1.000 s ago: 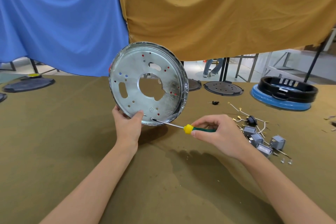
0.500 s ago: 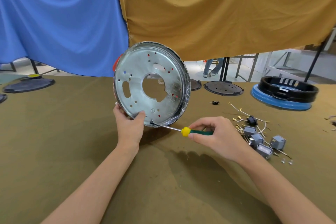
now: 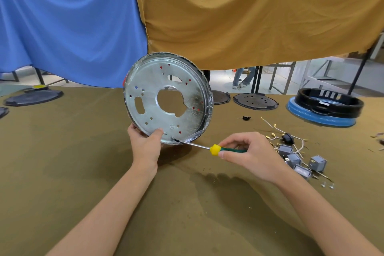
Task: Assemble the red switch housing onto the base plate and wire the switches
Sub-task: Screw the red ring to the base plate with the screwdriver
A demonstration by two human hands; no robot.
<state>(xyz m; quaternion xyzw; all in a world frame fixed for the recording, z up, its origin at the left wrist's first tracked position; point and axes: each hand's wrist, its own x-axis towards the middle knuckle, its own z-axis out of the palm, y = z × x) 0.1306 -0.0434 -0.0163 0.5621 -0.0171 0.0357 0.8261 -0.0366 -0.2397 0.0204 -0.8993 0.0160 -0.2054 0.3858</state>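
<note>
A table (image 3: 62, 172) covered in olive cloth fills the lower view; a blue cloth (image 3: 68, 23) and a mustard cloth (image 3: 249, 12) hang behind it. At 2 o'clock on the table sits a black ring on a blue disc (image 3: 324, 110).

The round metal base plate (image 3: 168, 102) stands tilted on edge at the centre, its flat face toward the camera. A sliver of red housing (image 3: 124, 79) shows past its rim at 9 o'clock. The left hand (image 3: 145, 143) grips the plate's rim at 6 o'clock, thumb on the face. The right hand (image 3: 247, 156) is closed round the green handle of a screwdriver (image 3: 209, 148); the tip touches a screw near the plate's rim at 6 o'clock.

At 3 o'clock from the right hand lie grey switches (image 3: 297, 160) among loose wires (image 3: 276, 131).
</note>
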